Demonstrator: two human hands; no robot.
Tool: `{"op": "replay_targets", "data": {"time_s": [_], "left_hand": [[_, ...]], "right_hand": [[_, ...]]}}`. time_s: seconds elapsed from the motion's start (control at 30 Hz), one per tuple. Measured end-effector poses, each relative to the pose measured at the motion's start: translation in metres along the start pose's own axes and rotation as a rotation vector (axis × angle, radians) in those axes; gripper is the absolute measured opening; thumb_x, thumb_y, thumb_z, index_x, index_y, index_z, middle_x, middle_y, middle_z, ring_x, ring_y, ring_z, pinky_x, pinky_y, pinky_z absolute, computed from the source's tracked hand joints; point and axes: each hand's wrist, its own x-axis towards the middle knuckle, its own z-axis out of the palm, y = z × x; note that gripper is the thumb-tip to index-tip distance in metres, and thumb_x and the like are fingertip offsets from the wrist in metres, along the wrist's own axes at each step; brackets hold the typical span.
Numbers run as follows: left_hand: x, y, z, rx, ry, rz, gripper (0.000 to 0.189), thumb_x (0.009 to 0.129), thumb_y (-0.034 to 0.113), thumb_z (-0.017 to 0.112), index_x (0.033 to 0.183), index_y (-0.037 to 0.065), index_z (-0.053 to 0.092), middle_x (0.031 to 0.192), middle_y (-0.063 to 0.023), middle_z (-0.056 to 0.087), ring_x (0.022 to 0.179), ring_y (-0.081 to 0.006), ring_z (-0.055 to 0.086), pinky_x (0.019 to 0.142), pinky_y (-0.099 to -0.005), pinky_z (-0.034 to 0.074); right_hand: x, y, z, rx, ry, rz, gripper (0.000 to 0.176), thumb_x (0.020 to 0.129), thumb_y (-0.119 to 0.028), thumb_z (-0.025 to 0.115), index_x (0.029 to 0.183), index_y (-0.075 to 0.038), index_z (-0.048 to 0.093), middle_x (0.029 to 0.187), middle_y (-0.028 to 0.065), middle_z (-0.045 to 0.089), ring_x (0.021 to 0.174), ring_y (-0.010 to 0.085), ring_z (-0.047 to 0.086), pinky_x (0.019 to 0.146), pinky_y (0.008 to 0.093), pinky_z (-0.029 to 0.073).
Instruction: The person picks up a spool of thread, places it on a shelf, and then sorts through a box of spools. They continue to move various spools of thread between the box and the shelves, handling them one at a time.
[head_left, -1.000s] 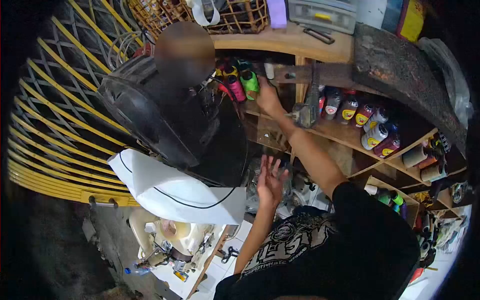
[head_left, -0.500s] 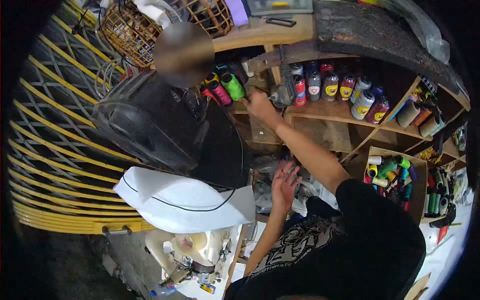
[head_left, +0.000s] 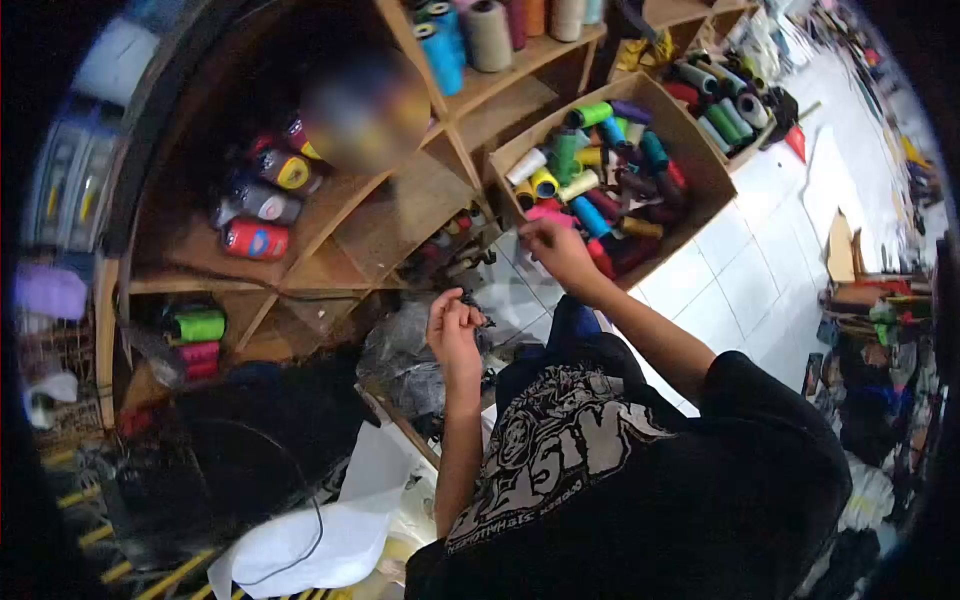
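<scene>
My right hand (head_left: 557, 255) is over the near left edge of a cardboard box (head_left: 690, 225) full of thread spools. Its fingers are bent and pressed together, and what they hold, if anything, I cannot make out. Just beyond the knuckles lies a pink spool (head_left: 553, 215); a yellow spool (head_left: 544, 182) and a green spool (head_left: 563, 155) are farther in. Left of it, my left hand (head_left: 455, 330) is raised with loosely curled fingers and no object showing in it, above crumpled clear plastic (head_left: 395, 350).
Wooden shelving (head_left: 340, 235) runs along the left and top, holding bottles such as a red one (head_left: 255, 240) and large cones (head_left: 488, 35). A green spool (head_left: 197, 324) sits on a lower shelf. White cloth (head_left: 300, 545) lies at lower left; white floor tiles (head_left: 720, 270) show at right.
The view has swung right toward the spool box. My right hand has left the shelf by the green spool and come to the box edge. The fingers of my left hand have curled.
</scene>
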Motion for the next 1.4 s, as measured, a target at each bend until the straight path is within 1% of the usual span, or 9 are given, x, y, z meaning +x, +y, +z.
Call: {"op": "replay_targets", "data": {"time_s": [0.2, 0.37, 0.53, 0.83, 0.93, 1.03, 1.07, 1.2, 1.4], "left_hand": [[0.043, -0.040, 0.082, 0.180, -0.105, -0.094, 0.015, 0.093, 0.011, 0.049, 0.099, 0.000, 0.056, 0.065, 0.0015, 0.038, 0.060, -0.0119, 0.046, 0.061, -0.0278, 0.042], [0.068, -0.101, 0.135, 0.178, -0.011, -0.068, 0.015, 0.092, 0.011, 0.050, 0.099, -0.002, 0.055, 0.065, 0.0003, 0.040, 0.060, -0.0119, 0.046, 0.061, -0.0263, 0.042], [0.044, -0.144, 0.163, 0.202, 0.210, -0.145, 0.015, 0.092, 0.010, 0.049, 0.099, -0.002, 0.055, 0.069, -0.0020, 0.045, 0.061, -0.0125, 0.047, 0.060, -0.0267, 0.044], [0.020, -0.182, 0.165, 0.197, 0.305, -0.249, 0.018, 0.090, 0.011, 0.050, 0.104, 0.000, 0.057, 0.076, -0.0029, 0.052, 0.067, -0.0150, 0.053, 0.063, -0.0288, 0.048], [0.037, -0.195, 0.168, 0.244, 0.359, -0.384, 0.032, 0.092, 0.021, 0.052, 0.119, 0.005, 0.047, 0.096, -0.0070, 0.054, 0.090, -0.0205, 0.056, 0.079, -0.0344, 0.047], [0.046, -0.200, 0.168, 0.076, 0.236, -0.391, 0.047, 0.091, 0.031, 0.054, 0.128, 0.007, 0.039, 0.114, -0.0108, 0.052, 0.105, -0.0236, 0.053, 0.091, -0.0420, 0.043], [0.050, -0.206, 0.163, 0.007, 0.153, -0.376, 0.047, 0.091, 0.032, 0.055, 0.128, 0.007, 0.039, 0.114, -0.0112, 0.052, 0.103, -0.0237, 0.054, 0.090, -0.0427, 0.044], [0.046, -0.196, 0.157, 0.027, 0.088, -0.399, 0.044, 0.091, 0.031, 0.054, 0.126, 0.007, 0.041, 0.106, -0.0128, 0.057, 0.090, -0.0246, 0.060, 0.076, -0.0429, 0.052], [0.027, -0.181, 0.141, -0.082, 0.161, -0.361, 0.045, 0.090, 0.030, 0.056, 0.126, 0.007, 0.043, 0.100, -0.0114, 0.058, 0.085, -0.0245, 0.060, 0.073, -0.0439, 0.053]], "right_hand": [[0.051, 0.120, -0.088, -0.350, 0.010, 0.290, 0.031, 0.074, -0.029, 0.064, 0.089, -0.002, 0.066, 0.084, 0.0211, 0.065, 0.082, 0.0340, 0.064, 0.073, 0.0403, 0.050], [0.096, 0.223, -0.095, -0.623, -0.158, 0.301, 0.028, 0.073, -0.019, 0.060, 0.087, 0.005, 0.063, 0.082, 0.0277, 0.063, 0.082, 0.0418, 0.063, 0.074, 0.0477, 0.051], [0.103, 0.213, -0.080, -1.094, -0.207, 0.235, 0.019, 0.079, -0.016, 0.056, 0.090, -0.002, 0.065, 0.091, 0.0197, 0.064, 0.085, 0.0310, 0.066, 0.069, 0.0408, 0.054], [0.112, 0.185, -0.119, -0.684, -0.466, 0.416, 0.054, 0.070, -0.046, 0.068, 0.093, 0.003, 0.064, 0.088, 0.0154, 0.067, 0.081, 0.0269, 0.067, 0.069, 0.0351, 0.054], [0.127, 0.185, -0.135, -0.255, -0.669, 0.672, 0.062, 0.066, -0.052, 0.068, 0.091, 0.005, 0.066, 0.082, 0.0210, 0.067, 0.070, 0.0277, 0.067, 0.065, 0.0353, 0.053], [0.105, 0.120, -0.179, -0.221, -0.866, 0.350, 0.054, 0.075, -0.045, 0.067, 0.105, 0.000, 0.063, 0.092, 0.0140, 0.065, 0.070, 0.0194, 0.063, 0.062, 0.0308, 0.051], [0.091, 0.125, -0.183, -0.198, -0.787, -0.064, 0.050, 0.079, -0.041, 0.065, 0.105, 0.001, 0.063, 0.089, 0.0126, 0.065, 0.071, 0.0167, 0.062, 0.062, 0.0300, 0.050], [0.097, 0.094, -0.199, 0.032, -0.605, 0.358, 0.046, 0.081, -0.046, 0.055, 0.088, -0.003, 0.068, 0.078, 0.0157, 0.067, 0.081, 0.0280, 0.065, 0.072, 0.0403, 0.051], [0.067, 0.199, -0.115, -0.819, -0.697, 0.024, 0.055, 0.071, -0.046, 0.067, 0.098, 0.001, 0.061, 0.094, 0.0208, 0.064, 0.091, 0.0328, 0.063, 0.077, 0.0442, 0.050]]}}
